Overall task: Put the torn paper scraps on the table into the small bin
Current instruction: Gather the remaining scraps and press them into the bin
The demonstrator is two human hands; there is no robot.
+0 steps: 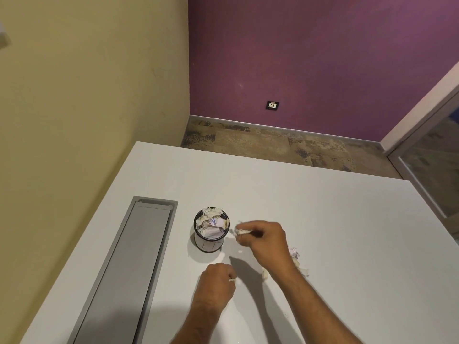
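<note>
A small round bin [208,244] with a dark rim stands on the white table [347,232], heaped with torn paper scraps [211,223]. My right hand [265,240] hovers just right of the bin's rim, its fingers pinched on a white paper scrap [240,231]. My left hand [216,281] sits nearer to me, below the bin, closed on a small scrap [232,280] that peeks out at the fingertips. More scraps [298,261] lie on the table to the right, partly hidden behind my right forearm.
A long grey recessed cable tray [129,269] runs along the table's left side, close to the bin. The table's far edge [248,156] drops to a patterned floor. A yellow wall is at left, a purple wall behind, a glass door at right.
</note>
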